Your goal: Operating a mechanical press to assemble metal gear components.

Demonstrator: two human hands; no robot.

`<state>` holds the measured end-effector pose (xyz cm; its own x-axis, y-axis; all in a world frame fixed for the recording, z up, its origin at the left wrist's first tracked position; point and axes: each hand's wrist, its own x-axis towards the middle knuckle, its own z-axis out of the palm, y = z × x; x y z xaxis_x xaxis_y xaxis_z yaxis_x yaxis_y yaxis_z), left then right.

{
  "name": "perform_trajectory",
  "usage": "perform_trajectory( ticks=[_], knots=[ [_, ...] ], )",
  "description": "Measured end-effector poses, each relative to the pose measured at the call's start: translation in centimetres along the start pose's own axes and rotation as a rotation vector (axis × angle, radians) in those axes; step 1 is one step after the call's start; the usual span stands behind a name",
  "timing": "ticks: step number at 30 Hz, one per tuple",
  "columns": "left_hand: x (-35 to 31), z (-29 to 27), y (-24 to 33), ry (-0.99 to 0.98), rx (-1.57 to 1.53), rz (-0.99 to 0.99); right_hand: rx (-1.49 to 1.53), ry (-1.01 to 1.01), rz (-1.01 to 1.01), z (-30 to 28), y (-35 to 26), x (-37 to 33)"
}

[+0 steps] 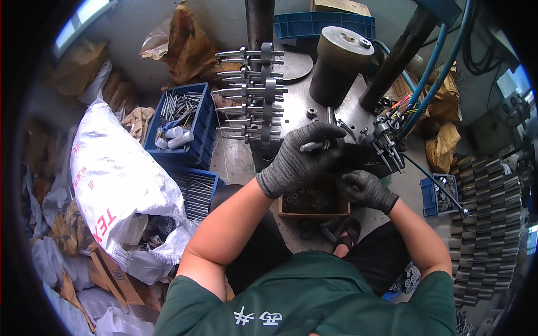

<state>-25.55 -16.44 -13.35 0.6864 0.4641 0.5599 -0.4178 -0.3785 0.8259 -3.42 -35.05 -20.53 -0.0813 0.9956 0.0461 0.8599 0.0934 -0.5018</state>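
Holding: left hand (302, 159), grey-gloved, closed around a small metal piece (310, 147) at the near edge of the metal table (301, 101); right hand (367, 190), gloved, apart from it, fingers curled, grip impossible to tell.
Wooden drawer (314, 215): below the table's near edge, containing small metal rings (302, 200).
Blue bin (206, 130): left of the table, with metal rods (182, 103) and white tubs (180, 139).
Small blue box (429, 197): right of the table, holding ring-shaped parts (446, 191).
Room: grey floor (232, 159) around the table; stacked metal bars (485, 224) far right of it.
Unclear: white sack (112, 168), left of the table, dark contents indistinct; the glove partly hides the metal piece.
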Motion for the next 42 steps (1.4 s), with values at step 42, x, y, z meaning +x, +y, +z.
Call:
perform_trajectory(
  ticks=[42],
  knots=[
    [4.7, 0.6, -11.6, 0.068, 0.759, -0.506, -0.247, 0.876, 0.341, -21.4, 3.3, 23.4]
  ],
)
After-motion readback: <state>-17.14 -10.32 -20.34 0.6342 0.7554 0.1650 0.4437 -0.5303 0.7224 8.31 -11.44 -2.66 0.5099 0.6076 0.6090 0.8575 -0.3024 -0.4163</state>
